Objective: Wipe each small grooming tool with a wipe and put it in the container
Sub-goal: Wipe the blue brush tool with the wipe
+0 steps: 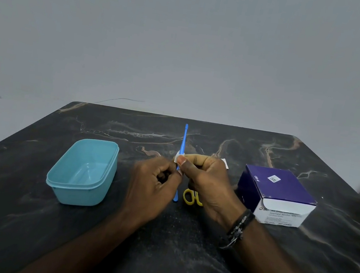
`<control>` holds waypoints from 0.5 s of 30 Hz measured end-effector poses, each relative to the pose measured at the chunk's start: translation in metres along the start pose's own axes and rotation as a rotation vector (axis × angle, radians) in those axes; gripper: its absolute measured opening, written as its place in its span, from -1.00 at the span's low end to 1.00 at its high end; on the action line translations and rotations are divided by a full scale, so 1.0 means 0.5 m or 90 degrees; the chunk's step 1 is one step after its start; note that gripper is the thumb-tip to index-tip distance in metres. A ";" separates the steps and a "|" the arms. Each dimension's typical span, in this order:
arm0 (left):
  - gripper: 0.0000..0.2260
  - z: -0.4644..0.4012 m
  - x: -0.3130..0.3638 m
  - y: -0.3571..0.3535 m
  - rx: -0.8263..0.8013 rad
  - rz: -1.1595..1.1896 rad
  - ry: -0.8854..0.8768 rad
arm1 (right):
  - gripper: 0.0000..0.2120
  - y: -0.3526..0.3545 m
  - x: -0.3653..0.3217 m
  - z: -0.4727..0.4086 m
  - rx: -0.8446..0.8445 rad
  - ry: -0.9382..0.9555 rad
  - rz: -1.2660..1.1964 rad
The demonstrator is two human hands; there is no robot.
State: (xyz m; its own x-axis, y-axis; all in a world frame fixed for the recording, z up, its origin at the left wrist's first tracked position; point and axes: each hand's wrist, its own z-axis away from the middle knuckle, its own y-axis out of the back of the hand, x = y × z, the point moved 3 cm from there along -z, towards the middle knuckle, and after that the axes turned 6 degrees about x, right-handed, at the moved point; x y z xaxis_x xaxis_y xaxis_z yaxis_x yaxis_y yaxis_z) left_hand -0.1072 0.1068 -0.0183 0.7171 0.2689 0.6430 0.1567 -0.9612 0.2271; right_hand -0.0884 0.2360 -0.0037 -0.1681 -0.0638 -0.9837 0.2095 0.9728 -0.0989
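A thin blue grooming stick (183, 140) stands nearly upright above the dark marble table (24, 218), its lower end showing below my hands. My left hand (154, 181) grips the stick's lower part. My right hand (205, 181) pinches a small white wipe (178, 158) around the stick's middle. Yellow-handled scissors (190, 197) lie on the table under my right hand, partly hidden. The teal plastic container (82, 172) sits open at the left with nothing visible inside.
A purple and white box of alcohol swabs (276, 195) stands at the right. A torn white wrapper (225, 162) peeks out behind my right hand. A grey wall rises behind the table's far edge.
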 end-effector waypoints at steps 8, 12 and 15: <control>-0.84 0.010 0.016 -0.007 -0.035 -0.009 0.003 | -0.78 0.023 -0.011 -0.012 0.077 0.016 -0.019; -0.84 0.015 0.015 -0.015 -0.062 -0.017 -0.003 | -0.77 0.044 -0.018 -0.020 0.139 0.032 -0.012; -0.85 0.014 0.016 -0.015 -0.071 -0.025 -0.015 | -0.75 0.053 -0.021 -0.025 0.151 0.033 -0.033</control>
State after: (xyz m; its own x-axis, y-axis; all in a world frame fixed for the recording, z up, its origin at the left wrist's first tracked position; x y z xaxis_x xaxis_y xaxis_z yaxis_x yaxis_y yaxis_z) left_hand -0.0979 0.1160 -0.0202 0.7275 0.3038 0.6151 0.1100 -0.9367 0.3325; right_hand -0.0930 0.2650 0.0056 -0.2321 -0.0956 -0.9680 0.4188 0.8884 -0.1882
